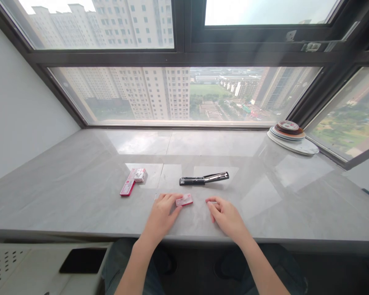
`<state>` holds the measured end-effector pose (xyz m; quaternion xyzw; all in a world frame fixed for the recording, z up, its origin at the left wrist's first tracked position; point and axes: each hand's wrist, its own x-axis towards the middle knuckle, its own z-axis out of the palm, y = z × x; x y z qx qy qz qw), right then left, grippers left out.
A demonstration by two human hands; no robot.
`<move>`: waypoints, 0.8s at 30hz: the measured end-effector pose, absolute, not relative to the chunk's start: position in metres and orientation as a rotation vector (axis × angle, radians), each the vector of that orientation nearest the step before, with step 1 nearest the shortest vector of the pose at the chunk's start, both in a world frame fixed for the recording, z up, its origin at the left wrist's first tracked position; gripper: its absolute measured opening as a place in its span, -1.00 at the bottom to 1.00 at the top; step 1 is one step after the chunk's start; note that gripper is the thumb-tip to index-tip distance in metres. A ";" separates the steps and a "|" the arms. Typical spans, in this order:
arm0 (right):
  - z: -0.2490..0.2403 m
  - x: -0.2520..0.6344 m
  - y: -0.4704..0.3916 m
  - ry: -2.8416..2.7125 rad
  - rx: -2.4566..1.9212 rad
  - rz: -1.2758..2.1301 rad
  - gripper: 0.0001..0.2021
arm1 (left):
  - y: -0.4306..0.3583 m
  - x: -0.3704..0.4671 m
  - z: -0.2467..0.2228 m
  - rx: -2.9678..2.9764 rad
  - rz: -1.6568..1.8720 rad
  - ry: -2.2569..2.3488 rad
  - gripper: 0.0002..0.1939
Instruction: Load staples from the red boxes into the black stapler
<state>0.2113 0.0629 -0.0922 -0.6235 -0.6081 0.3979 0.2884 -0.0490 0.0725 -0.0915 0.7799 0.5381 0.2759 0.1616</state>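
Observation:
My left hand [162,213] grips the left end of a small red-and-white staple box [185,200] between thumb and fingers, low over the counter. To the right of that box, my right hand [226,217] is closed, its fingers curled in and the thumb against them. Whether anything is pinched there cannot be made out. Just beyond both hands a black stapler [192,180] lies hinged apart, its metal inner part tilted up to the right. Several more small red-and-white boxes [128,187] sit together at the left, one standing higher than its neighbours.
The grey marble-look counter [64,196] runs up to a dark window frame [178,58]. A stack of round plates or mats [290,135] stands in the back right corner. Below the front edge at left is a pale perforated surface [33,270] with a black flat object [81,261].

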 end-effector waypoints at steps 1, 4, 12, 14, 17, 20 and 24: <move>-0.090 0.210 0.069 -1.631 -1.629 1.149 -0.61 | 0.076 -0.038 -0.089 2.213 0.797 1.472 -0.62; -0.087 0.209 0.085 -1.572 -1.563 1.347 -0.59 | 0.083 -0.014 -0.087 2.181 0.812 1.356 -0.54; -0.082 0.234 0.097 -1.583 -1.695 1.338 -0.61 | 0.086 -0.018 -0.092 2.058 0.875 1.294 -0.59; -0.080 0.240 0.097 -1.629 -1.777 1.223 -0.62 | 0.085 -0.020 -0.092 2.056 0.893 1.288 -0.54; -0.071 0.239 0.099 -1.755 -1.830 0.889 -0.70 | 0.084 -0.019 -0.091 2.068 0.899 1.290 -0.45; -0.057 0.222 0.106 -2.042 -1.659 0.688 -0.83 | 0.083 -0.017 -0.090 2.082 0.889 1.299 -0.42; -0.048 0.191 0.119 -2.411 -1.510 0.475 -0.85 | 0.082 -0.018 -0.088 2.097 0.878 1.303 -0.42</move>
